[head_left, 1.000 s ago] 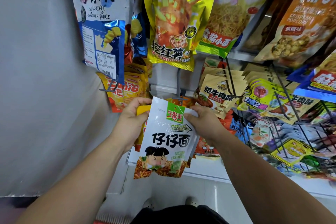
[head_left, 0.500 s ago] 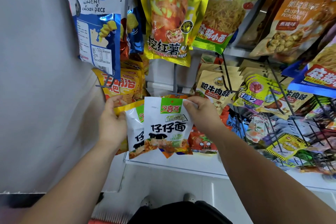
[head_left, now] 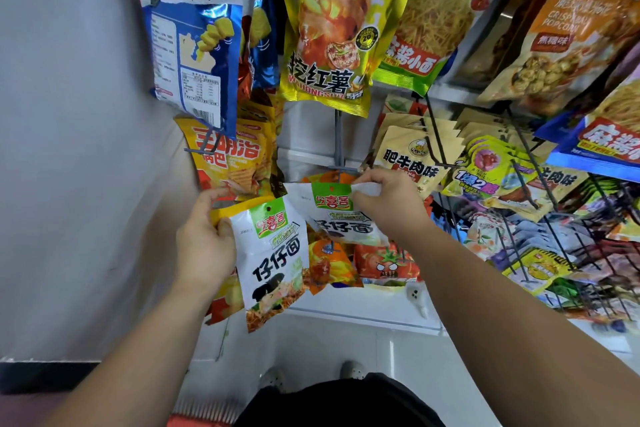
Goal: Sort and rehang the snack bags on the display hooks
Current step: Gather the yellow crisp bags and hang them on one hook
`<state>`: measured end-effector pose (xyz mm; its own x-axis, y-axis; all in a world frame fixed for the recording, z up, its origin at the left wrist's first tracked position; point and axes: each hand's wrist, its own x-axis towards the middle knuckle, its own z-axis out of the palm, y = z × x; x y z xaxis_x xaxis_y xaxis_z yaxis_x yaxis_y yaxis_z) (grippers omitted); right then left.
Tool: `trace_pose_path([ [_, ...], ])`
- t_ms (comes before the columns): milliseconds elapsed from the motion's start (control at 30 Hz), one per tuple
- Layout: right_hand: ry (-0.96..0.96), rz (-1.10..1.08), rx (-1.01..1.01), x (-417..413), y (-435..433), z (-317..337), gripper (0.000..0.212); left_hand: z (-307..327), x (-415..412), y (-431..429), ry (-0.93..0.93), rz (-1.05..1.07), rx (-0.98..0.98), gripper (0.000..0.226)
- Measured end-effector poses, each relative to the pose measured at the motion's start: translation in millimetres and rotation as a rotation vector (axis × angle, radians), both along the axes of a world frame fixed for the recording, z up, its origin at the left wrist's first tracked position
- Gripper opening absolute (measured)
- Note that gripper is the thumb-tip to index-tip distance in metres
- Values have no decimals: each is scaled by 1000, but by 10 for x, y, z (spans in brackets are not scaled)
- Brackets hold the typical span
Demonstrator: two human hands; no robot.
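Note:
My left hand (head_left: 204,246) grips a small stack of snack bags by the top left corner; the front one is a white noodle bag with a green header (head_left: 273,260), and a yellow bag edge shows behind it. My right hand (head_left: 384,204) pinches the top right corner of a second white noodle bag (head_left: 337,215), tilted back, its green header just below the tip of a grey display hook (head_left: 341,168). I cannot tell whether the hook passes through the bag's hole. Orange and tomato-print bags (head_left: 381,262) hang behind.
A grey wall is at the left. Large bags hang above: a blue-white chicken piece bag (head_left: 194,45) and a yellow sweet-potato bag (head_left: 332,28). Wire hooks with many small packets (head_left: 485,180) fill the right. A white shelf ledge (head_left: 346,312) runs below.
The two white noodle bags have come apart. My right hand lifted one up toward the hook, while my left hand moved left and down with the rest.

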<state>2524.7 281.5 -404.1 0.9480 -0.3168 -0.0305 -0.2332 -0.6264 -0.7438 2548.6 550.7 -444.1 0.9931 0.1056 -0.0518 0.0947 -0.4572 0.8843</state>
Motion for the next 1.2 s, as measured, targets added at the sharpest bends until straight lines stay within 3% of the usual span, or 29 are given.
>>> trace_pose_path([
  [267,2,-116,7,154,54,-16,24,22,-71,55,-30,-16,39,49],
  [533,-21,-243,113,291,60,-113,18,68,-1,134,-29,-14,48,48],
  [667,-7,-186,113,203,36,-44,9,96,-41,139,-12,-44,35,49],
  [733,20,-131,90,133,20,14,25,104,-49,134,-5,-58,30,49],
  [833,17,-86,42,102,28,69,29,96,-42,133,-1,-61,16,48],
  [1200,-40,-177,57,161,68,22,26,131,-15,133,35,-83,-34,44],
])
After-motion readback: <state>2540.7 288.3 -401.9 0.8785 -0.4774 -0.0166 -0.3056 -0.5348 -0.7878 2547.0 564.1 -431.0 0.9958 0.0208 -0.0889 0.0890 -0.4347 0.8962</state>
